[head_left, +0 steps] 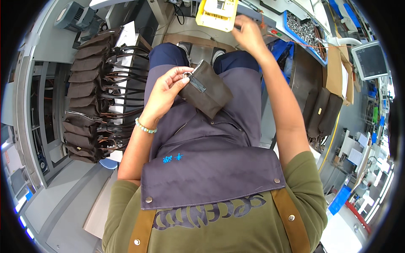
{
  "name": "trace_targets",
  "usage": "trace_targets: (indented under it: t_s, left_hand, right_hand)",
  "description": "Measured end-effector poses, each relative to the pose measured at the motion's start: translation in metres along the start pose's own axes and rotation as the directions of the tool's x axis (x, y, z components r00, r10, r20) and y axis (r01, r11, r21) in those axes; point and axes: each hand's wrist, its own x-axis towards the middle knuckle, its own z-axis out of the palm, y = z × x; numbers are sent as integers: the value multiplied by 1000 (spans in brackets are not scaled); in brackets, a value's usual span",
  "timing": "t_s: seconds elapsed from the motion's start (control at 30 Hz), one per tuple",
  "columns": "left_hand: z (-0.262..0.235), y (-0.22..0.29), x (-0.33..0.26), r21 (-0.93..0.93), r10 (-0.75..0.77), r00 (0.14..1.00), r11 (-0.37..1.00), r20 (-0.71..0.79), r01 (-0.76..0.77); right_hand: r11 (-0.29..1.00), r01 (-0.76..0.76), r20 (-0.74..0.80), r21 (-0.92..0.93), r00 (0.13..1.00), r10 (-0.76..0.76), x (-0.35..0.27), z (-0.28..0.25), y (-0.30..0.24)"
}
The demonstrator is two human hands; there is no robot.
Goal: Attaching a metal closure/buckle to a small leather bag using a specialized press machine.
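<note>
— From the head camera, what are the two hands doing?

— The left hand (165,90) pinches the metal ring at the corner of one small dark brown fabric pouch (207,89), fingers closed on it. The pouch lies tilted over the lap, on the grey-blue work apron (211,168), just above the knees.

— And the right hand?

— The right hand (249,34) is stretched far forward to the bench (198,40), beside one yellow plastic box-shaped device (217,14). Its fingers are curled, but I cannot tell whether they hold anything.

— Anything else like the pouch?

— To the person's left hangs a row of dark brown pouches with black straps (90,97); roughly ten, though the lower ones overlap too much for an exact count. On the right, three more brown flat pieces (322,111) stand close together.

— Other things?

— One blue tray of small metal parts (303,31) sits well beyond the right hand, and one grey screen (371,59) at the far right. One beaded bracelet (145,126) circles the left wrist.
</note>
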Motion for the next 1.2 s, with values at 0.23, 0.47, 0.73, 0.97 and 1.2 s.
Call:
trace_targets:
  t_s: [0.23,0.47,0.73,0.97,1.2]
  left_hand:
    - [5,0,-2,-3,13,1000,1000,-16,-13]
    - [15,3,-10,-54,6,997,999,71,-3]
    - [20,-3,-14,-76,62,996,995,66,-56]
    - [20,-3,-19,-62,62,996,996,57,-58]
    - [22,-2,-20,-59,75,995,996,62,-72]
  right_hand:
    - [803,-248,273,542,956,111,-88,-34,-87]
    - [772,-271,318,575,943,94,-116,-45,-117]
    - [784,-183,260,593,965,29,-123,-35,-131]
    - [771,-193,258,607,965,38,-126,-36,-133]
    - [738,-213,257,640,965,55,-130,-36,-135]
